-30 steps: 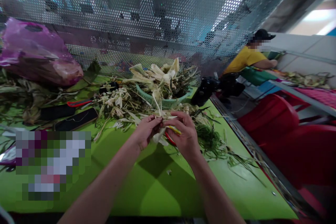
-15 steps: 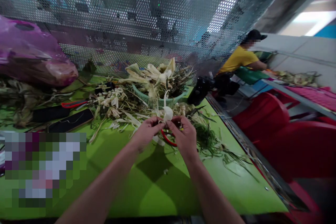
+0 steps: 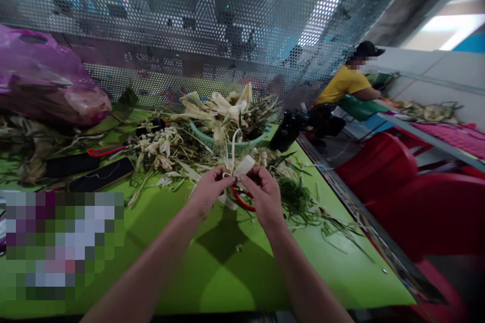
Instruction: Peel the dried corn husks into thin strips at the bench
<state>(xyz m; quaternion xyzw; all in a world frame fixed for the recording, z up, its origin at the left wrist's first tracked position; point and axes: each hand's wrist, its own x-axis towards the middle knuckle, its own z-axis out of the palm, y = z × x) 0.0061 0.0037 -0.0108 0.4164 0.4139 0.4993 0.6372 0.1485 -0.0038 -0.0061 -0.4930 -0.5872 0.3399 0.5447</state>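
Note:
Over the middle of the table, my left hand and my right hand meet with fingertips pinched together. Between them they grip a piece of pale dried husk, whose broad white end stands up and leans right. A thin pale strip rises from the same spot, by my left fingers. Just beneath the hands lies a red loop, partly covered, perhaps a tool handle. Behind it all, a green basket is heaped with dried husks.
Green shredded fibres lie right of my hands. Loose husk scraps, a black flat block and a red-handled tool are at left, below a purple plastic bag. A black bottle-like object stands behind. Red chairs and a person are at right.
The white husk end has tipped from upright and rounded to leaning right and looking flatter. The thin strip has shifted slightly left. Both hands stay nearly in place.

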